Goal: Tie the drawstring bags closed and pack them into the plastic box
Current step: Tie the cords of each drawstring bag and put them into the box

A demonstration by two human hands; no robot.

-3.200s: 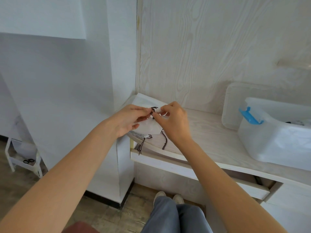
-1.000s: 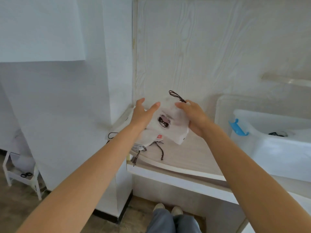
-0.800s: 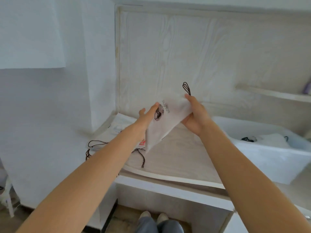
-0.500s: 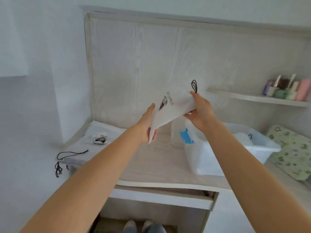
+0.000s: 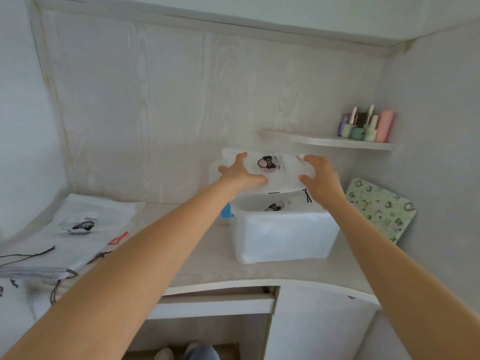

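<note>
Drawstring bag (image 5: 275, 170): white, printed with a dark cartoon motif, held flat above the open plastic box (image 5: 283, 235). Left hand (image 5: 240, 174) grips its left edge, thumb beneath; right hand (image 5: 320, 178) grips its right edge. Dark cord (image 5: 307, 195) hangs below the right hand. Plastic box: translucent white, on the desk (image 5: 207, 258), with another printed bag (image 5: 275, 206) inside and a blue clasp (image 5: 226, 211) at its left. Stack of untied bags (image 5: 78, 229): far left of the desk, cords trailing. Shelf (image 5: 335, 142) behind: small bottles (image 5: 366, 124).
</note>
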